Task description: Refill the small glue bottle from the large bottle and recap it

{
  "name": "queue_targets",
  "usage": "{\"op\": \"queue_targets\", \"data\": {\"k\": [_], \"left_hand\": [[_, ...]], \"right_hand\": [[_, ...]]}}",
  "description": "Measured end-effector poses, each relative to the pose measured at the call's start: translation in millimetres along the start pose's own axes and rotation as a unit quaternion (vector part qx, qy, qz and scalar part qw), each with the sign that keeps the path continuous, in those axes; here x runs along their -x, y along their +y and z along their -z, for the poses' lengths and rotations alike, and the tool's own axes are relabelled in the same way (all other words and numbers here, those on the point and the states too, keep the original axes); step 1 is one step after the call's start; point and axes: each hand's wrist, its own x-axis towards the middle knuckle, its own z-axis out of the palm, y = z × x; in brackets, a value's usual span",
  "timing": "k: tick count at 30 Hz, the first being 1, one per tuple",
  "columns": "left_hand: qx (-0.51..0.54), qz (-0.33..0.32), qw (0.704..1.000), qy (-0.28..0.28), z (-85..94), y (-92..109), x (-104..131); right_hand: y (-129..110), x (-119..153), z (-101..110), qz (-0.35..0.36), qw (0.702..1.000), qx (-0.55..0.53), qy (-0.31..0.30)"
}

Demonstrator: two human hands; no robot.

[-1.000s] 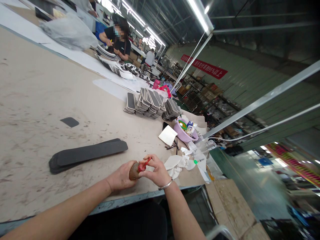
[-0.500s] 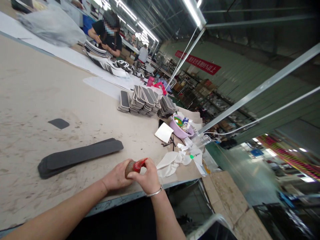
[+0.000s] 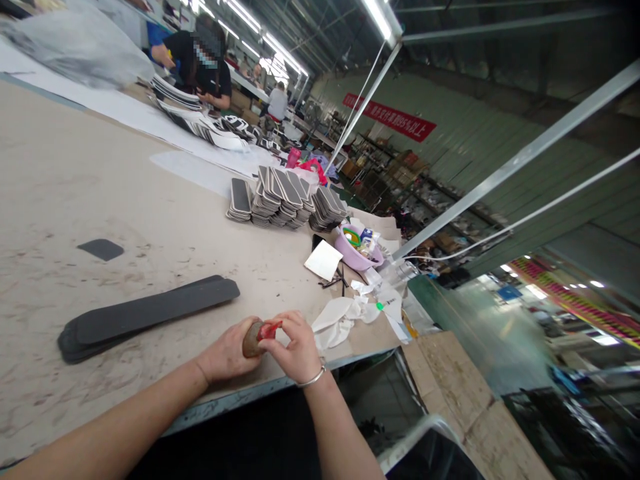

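Near the front edge of the table, my left hand [image 3: 227, 352] is wrapped round a stained brown bottle [image 3: 251, 340], tilted with its top toward the right. My right hand [image 3: 296, 348] pinches the bottle's red cap [image 3: 269, 330] between thumb and fingers; a bracelet circles that wrist. Whether the cap is loose from the bottle I cannot tell. Left of my hands lie long dark grey strips [image 3: 155, 312], overlapping in a flat pile. Beyond them rests a small dark grey piece [image 3: 101, 249] by itself.
Stacks of dark pads with pale edges [image 3: 280, 197] stand farther back. To the right are a lilac basin [image 3: 357, 257] of small items, a white pad [image 3: 324, 260] and crumpled white sheets [image 3: 336, 320]. A co-worker [image 3: 203, 63] sits across the table.
My hands and the bottle have shifted slightly left in view, as the whole scene did. My right fingers have turned a little around the red cap.
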Motion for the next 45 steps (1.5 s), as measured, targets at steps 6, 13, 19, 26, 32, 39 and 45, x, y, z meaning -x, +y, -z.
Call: {"op": "queue_targets", "data": {"k": [6,13,19,26,32,39,45], "left_hand": [[-0.003,0.015,1.000,-0.007,3.5,5,-1],[-0.013,0.028,0.999,-0.025,6.4,5,-1],[-0.027,0.006,0.999,-0.035,6.3,4,-3],[-0.037,0.021,0.999,-0.022,4.2,4,-5],[-0.050,0.027,0.998,-0.034,0.7,-5,-4],[-0.042,0.025,0.998,-0.039,2.0,-11,-3],[-0.032,0.034,0.998,-0.037,6.4,3,-4]], "right_hand": [[-11,11,-21,-0.019,0.985,0.120,0.121],[-13,21,-38,-0.113,0.966,0.156,0.171],[5,10,-1,-0.017,1.000,0.006,-0.025],[5,-5,5,0.039,0.999,-0.002,-0.031],[-13,12,-35,-0.040,0.977,0.054,0.204],[-22,13,-56,-0.098,0.947,0.070,0.299],[4,16,-4,-0.089,0.995,-0.025,0.029]]}}
